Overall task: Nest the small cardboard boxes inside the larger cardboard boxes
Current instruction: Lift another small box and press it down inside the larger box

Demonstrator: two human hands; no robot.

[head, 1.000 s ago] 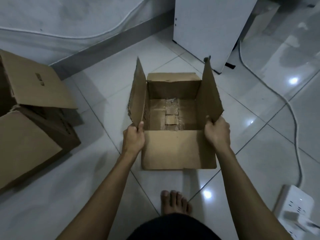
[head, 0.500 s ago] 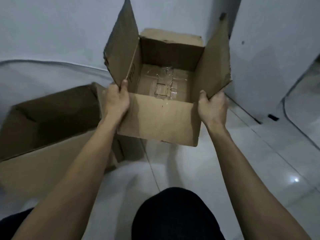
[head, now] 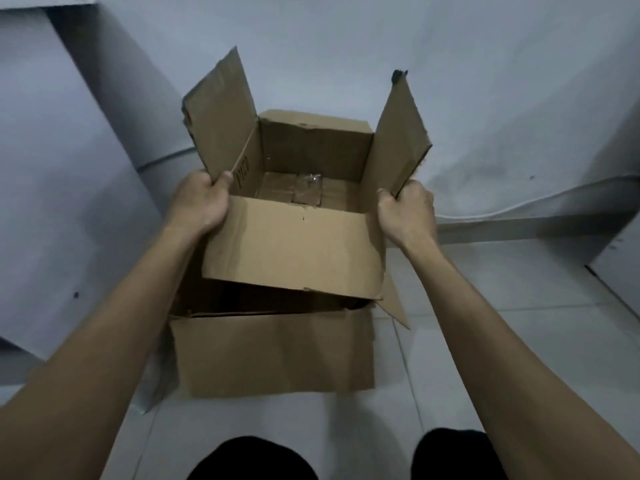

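Observation:
I hold a small open cardboard box (head: 294,247) in the air with both hands. My left hand (head: 201,202) grips the base of its left flap and my right hand (head: 405,213) grips the base of its right flap. Both side flaps stand up; the inside holds only tape on the bottom. Directly below it sits the larger cardboard box (head: 273,355) on the floor, its dark opening partly showing under the small box's front edge. The small box hangs just over that opening, tilted slightly.
A pale wall (head: 346,46) rises behind the boxes, with a white panel (head: 52,202) leaning at the left. White floor tiles (head: 502,341) spread to the right. My dark-clothed knees (head: 252,459) show at the bottom edge.
I lifted the small box off the floor and carried it left. It now hangs over the larger box, which earlier lay off to the left.

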